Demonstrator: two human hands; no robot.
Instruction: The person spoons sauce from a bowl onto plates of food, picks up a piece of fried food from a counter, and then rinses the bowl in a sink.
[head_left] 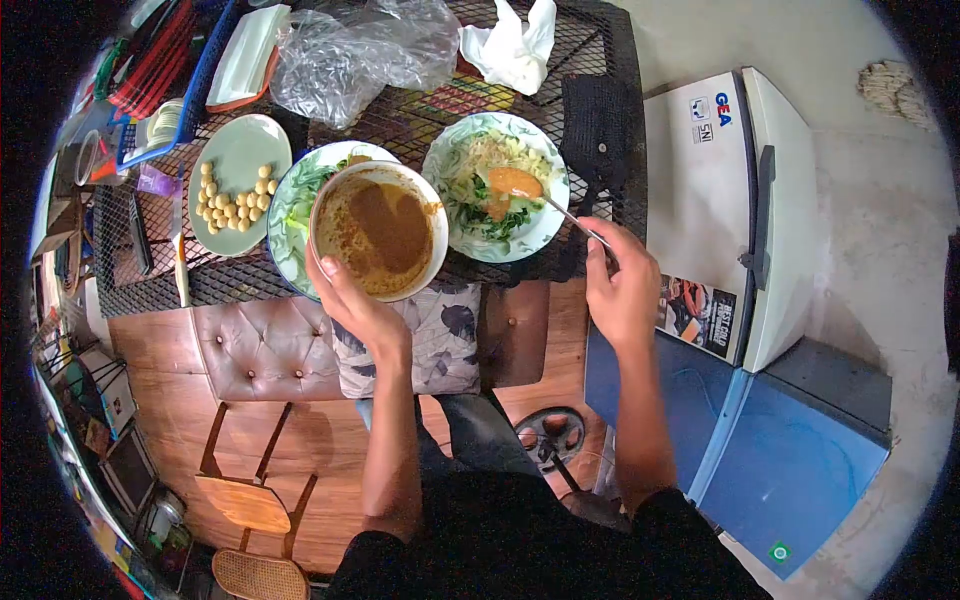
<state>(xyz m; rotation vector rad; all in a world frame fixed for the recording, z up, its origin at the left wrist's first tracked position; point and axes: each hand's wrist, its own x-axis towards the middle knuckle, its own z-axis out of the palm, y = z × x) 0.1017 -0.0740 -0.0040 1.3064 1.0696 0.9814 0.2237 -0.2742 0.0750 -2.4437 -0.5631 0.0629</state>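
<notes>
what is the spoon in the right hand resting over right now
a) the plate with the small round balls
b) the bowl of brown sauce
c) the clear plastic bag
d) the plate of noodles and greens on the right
d, the spoon held by the right hand sits with orange-brown sauce on the plate of noodles and greens, while the left hand holds the bowl of brown sauce beside it.

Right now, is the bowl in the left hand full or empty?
Partly full: the bowl, held by the left hand, holds brown sauce below its rim.
</notes>
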